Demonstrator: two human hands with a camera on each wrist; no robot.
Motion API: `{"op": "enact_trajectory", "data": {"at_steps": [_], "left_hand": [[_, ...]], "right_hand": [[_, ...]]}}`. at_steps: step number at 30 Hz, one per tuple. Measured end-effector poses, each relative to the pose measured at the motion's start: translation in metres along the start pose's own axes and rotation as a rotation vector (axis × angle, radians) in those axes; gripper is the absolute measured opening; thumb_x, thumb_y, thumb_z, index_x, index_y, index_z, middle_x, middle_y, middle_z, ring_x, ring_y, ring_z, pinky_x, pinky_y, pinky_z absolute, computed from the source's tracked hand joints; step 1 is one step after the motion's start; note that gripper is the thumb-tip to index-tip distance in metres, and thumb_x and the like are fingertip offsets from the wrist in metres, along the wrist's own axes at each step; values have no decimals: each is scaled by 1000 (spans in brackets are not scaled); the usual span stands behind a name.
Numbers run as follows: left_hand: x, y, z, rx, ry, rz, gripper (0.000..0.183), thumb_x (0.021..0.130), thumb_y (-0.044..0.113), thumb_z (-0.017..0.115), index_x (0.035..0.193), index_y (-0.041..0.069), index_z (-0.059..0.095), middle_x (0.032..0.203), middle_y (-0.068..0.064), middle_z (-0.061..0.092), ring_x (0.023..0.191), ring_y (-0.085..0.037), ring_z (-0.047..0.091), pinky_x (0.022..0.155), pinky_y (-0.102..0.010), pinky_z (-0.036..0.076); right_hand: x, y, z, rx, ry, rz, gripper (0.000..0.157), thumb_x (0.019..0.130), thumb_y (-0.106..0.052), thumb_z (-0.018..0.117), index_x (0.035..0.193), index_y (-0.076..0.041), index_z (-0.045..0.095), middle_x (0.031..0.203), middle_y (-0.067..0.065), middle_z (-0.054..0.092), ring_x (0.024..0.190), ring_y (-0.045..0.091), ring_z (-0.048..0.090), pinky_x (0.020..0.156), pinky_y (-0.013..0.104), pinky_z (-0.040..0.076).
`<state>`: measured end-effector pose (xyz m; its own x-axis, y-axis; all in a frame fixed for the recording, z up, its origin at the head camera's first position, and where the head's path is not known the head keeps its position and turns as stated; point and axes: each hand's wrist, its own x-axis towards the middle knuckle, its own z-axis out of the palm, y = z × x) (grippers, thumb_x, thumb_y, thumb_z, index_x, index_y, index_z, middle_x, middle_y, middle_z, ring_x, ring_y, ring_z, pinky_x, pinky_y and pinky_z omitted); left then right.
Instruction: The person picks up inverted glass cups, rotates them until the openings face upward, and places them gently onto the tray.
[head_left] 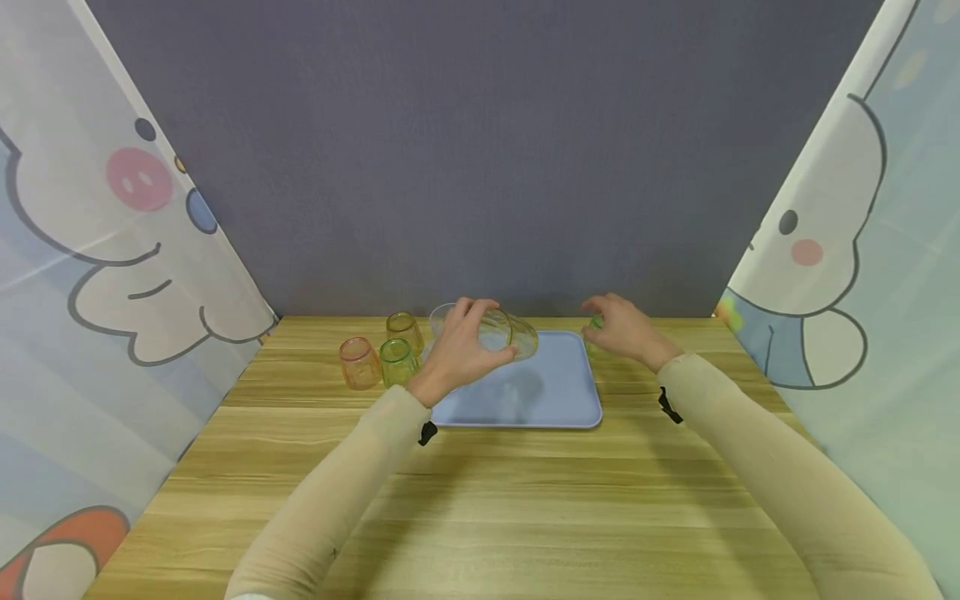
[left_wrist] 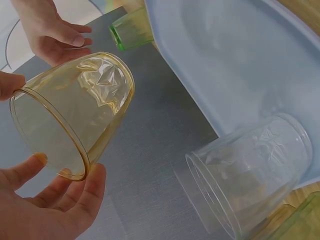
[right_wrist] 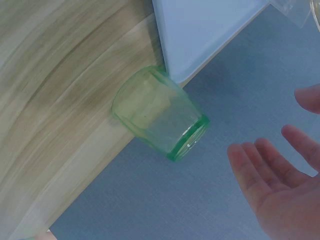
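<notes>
Wood-grain tabletop (head_left: 525,517) is topped by a pale blue rectangular tray (head_left: 562,400), above which a tilted, transparent amber tumbler (left_wrist: 102,95) is gripped at the rim by the left hand (head_left: 459,354). Beside the tray, a transparent green tumbler (right_wrist: 157,112) is neared by the right hand (head_left: 626,333), thumb and fingers apart. Everything is backed by a dark grey panel (head_left: 480,167).

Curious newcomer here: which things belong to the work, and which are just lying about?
Likely part of the work:
yellow glass, held by the left hand
green glass, near the right hand
clear glass
blue tray
perhaps the pink glass, amber glass and second green glass

Seemingly just surroundings:
cartoon curtains
grey backdrop
</notes>
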<state>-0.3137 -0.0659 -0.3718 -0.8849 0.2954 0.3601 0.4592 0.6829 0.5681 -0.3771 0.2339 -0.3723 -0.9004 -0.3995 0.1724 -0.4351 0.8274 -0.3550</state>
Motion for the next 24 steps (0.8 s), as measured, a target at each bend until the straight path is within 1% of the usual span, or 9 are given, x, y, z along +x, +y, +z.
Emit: {"op": "enact_trajectory", "data": {"at_steps": [6,12,17,24], "left_hand": [[4,-1,0,34,12,19,69,87,48,73,143,14,52,131,-11,47,109,-27,46,87,-48,45],[8,-2,0,77,15,29,68,87,48,72,143,15,52,133,-12,48,111,-28,46,87,-47,46],[10,-2,0,109,17,23,68,87,49,72,143,16,52,133,-10,47,113,-29,47,87,-47,47],[13,-4,1,129,12,30,70,86,48,75,144,15,52,132,-11,47,113,-30,46,87,-47,47]], "right_hand": [[4,5,-1,-44,-7,51,52,95,-24,63,139,3,55,133,27,55,117,45,56,91,62,49],[5,14,1,-32,-23,95,53,96,-25,60,141,2,54,136,28,51,123,48,51,93,66,46],[6,21,1,-42,-39,110,53,97,-27,60,141,1,53,138,30,48,126,51,48,95,69,43],[7,26,3,-59,-59,130,56,97,-28,60,143,3,51,141,32,45,128,54,45,95,70,42]]}}
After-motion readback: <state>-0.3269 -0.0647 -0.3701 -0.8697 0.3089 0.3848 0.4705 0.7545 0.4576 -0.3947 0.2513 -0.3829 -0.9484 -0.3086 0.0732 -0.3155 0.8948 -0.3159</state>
